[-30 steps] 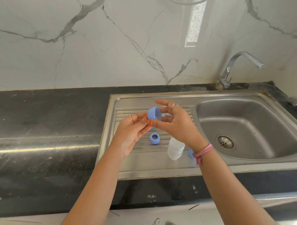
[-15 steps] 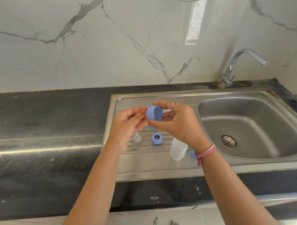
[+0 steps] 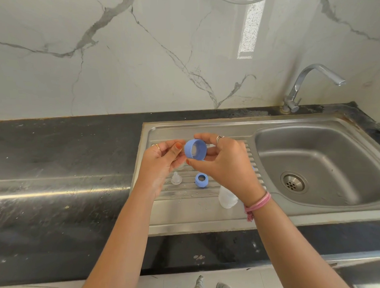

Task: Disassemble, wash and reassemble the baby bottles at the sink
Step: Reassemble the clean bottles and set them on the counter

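Since a second ago, both hands have turned the blue ring (image 3: 195,148) so its open side faces the camera; the right hand (image 3: 225,164) pinches it by the rim above the draining board (image 3: 204,213), while the left hand (image 3: 160,162) touches it with curled fingers. On the board lie one clear bottle (image 3: 227,198), a second blue ring (image 3: 201,180) and one clear teat (image 3: 175,178).

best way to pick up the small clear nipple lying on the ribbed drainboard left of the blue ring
The small clear silicone nipple appears to stand on its wide base with the narrow tip up, on the ribbed steel drainboard. Likely best: come from straight above and pinch the narrow upper part between thumb and forefinger. The left hand is nearest.
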